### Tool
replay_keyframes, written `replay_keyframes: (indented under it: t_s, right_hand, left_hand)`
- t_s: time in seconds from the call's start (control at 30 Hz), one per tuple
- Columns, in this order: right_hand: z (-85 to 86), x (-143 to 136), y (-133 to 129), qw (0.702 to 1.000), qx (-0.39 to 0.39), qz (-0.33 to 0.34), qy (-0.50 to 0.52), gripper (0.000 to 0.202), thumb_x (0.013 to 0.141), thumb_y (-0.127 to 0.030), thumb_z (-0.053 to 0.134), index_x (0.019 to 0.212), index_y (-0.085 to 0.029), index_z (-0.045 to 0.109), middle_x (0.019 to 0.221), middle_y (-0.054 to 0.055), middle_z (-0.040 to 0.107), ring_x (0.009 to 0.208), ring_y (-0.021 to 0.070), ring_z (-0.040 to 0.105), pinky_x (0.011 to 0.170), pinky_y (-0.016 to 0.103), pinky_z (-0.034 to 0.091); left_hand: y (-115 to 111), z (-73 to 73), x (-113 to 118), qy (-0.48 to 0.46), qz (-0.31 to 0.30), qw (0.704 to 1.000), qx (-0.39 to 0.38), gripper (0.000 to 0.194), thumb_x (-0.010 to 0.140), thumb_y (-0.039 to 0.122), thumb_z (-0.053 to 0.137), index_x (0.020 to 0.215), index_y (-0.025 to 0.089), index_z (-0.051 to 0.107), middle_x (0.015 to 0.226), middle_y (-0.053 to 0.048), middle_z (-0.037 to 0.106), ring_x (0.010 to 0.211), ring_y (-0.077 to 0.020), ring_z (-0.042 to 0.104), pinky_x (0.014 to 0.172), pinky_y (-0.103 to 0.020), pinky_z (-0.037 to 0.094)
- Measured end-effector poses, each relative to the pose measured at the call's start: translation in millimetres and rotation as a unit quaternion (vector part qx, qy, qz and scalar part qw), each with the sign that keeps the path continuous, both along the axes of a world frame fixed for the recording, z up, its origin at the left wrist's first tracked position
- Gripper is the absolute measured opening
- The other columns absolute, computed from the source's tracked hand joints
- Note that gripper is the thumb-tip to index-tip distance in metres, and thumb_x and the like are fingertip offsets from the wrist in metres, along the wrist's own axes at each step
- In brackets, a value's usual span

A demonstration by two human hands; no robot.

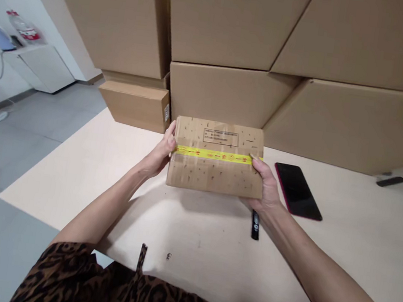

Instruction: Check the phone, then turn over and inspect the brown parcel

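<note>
A small cardboard box sealed with a strip of yellow printed tape is held just above the pale table. My left hand grips its left end, thumb on top near the tape. My right hand grips the right end, thumb on the tape's end. A black pen lies on the table just below my right wrist. A printed label sits on the box top, too small to read.
A black phone with a red edge lies right of the box. Large cardboard boxes are stacked along the table's back, with a smaller flat box at the left. A dark remote-like object lies far right. Grey floor and a white cabinet are at left.
</note>
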State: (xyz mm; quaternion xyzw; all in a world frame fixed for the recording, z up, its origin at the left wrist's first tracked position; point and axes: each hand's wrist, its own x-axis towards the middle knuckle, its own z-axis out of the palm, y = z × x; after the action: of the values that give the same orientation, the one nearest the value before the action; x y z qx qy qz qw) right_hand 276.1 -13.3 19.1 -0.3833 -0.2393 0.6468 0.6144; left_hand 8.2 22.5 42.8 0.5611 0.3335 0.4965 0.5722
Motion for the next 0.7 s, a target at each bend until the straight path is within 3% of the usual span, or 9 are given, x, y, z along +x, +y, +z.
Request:
replay_keyframes:
  t_s: [0.07,0.17,0.3,0.43,0.53,0.63,0.7]
  right_hand:
    - [4.6,-4,-3,0.999,0.032,-0.001,-0.01,0.045,0.065,-0.055,0.091,0.094,-0.028,0.07,0.099,0.001,0.085,0.111,0.0324,0.081,0.094,0.05,0.068]
    - [8.2,-4,-3,0.998,0.053,0.013,-0.024,0.047,0.07,-0.059,0.091,0.1,-0.028,0.072,0.103,0.001,0.085,0.114,0.0302,0.079,0.098,0.049,0.065]
    - [7.8,5,5,0.998,0.021,0.053,-0.032,0.05,0.066,-0.061,0.091,0.099,-0.027,0.075,0.09,0.0,0.084,0.1,0.0282,0.08,0.085,0.043,0.065]
    - [7.4,17,14,0.998,0.016,0.029,-0.046,0.047,0.059,-0.056,0.096,0.088,-0.025,0.076,0.076,-0.003,0.079,0.07,0.0196,0.074,0.061,0.031,0.059]
    - [9.3,21,18,0.999,0.042,0.021,-0.022,0.043,0.064,-0.056,0.096,0.086,-0.026,0.075,0.07,-0.006,0.076,0.059,0.0151,0.068,0.05,0.026,0.053]
    - [13.5,22,22,0.999,0.029,0.022,0.009,0.043,0.071,-0.061,0.092,0.089,-0.027,0.074,0.069,-0.004,0.076,0.068,0.0206,0.076,0.059,0.033,0.062]
    - [17.1,23,23,0.999,0.033,0.02,0.02,0.047,0.071,-0.064,0.09,0.093,-0.026,0.074,0.081,0.0,0.082,0.089,0.0275,0.082,0.075,0.044,0.068]
  left_hand:
    - [-4,5.3,0,0.012,-0.022,0.999,-0.026,0.111,0.066,0.068,0.096,0.161,0.032,0.05,0.165,-0.013,0.058,0.161,-0.041,0.045,0.13,-0.05,0.043]
    - [-4,8.0,-2,-0.004,-0.019,0.997,-0.07,0.102,0.07,0.043,0.098,0.159,0.028,0.051,0.154,-0.013,0.068,0.145,-0.0395,0.063,0.121,-0.047,0.052]
    - [2,3.2,-3,-0.026,0.002,0.993,-0.116,0.102,0.062,0.04,0.099,0.154,0.022,0.055,0.136,-0.015,0.079,0.124,-0.0387,0.076,0.11,-0.047,0.06]
    - [1,1.0,0,-0.016,-0.023,0.99,-0.14,0.102,0.06,0.038,0.099,0.151,0.02,0.057,0.124,-0.015,0.084,0.12,-0.0395,0.079,0.106,-0.047,0.062]
    - [-2,2.6,4,-0.014,-0.028,0.989,-0.145,0.099,0.058,0.036,0.098,0.148,0.018,0.061,0.117,-0.015,0.085,0.118,-0.0407,0.079,0.105,-0.047,0.063]
    - [-5,2.9,7,-0.019,-0.021,0.985,-0.169,0.089,0.057,0.037,0.095,0.139,0.013,0.07,0.109,-0.014,0.087,0.116,-0.0426,0.08,0.103,-0.047,0.064]
    - [-4,0.5,6,-0.02,-0.011,0.978,-0.208,0.079,0.059,0.041,0.092,0.129,0.01,0.075,0.104,-0.014,0.087,0.112,-0.0434,0.082,0.1,-0.048,0.066]
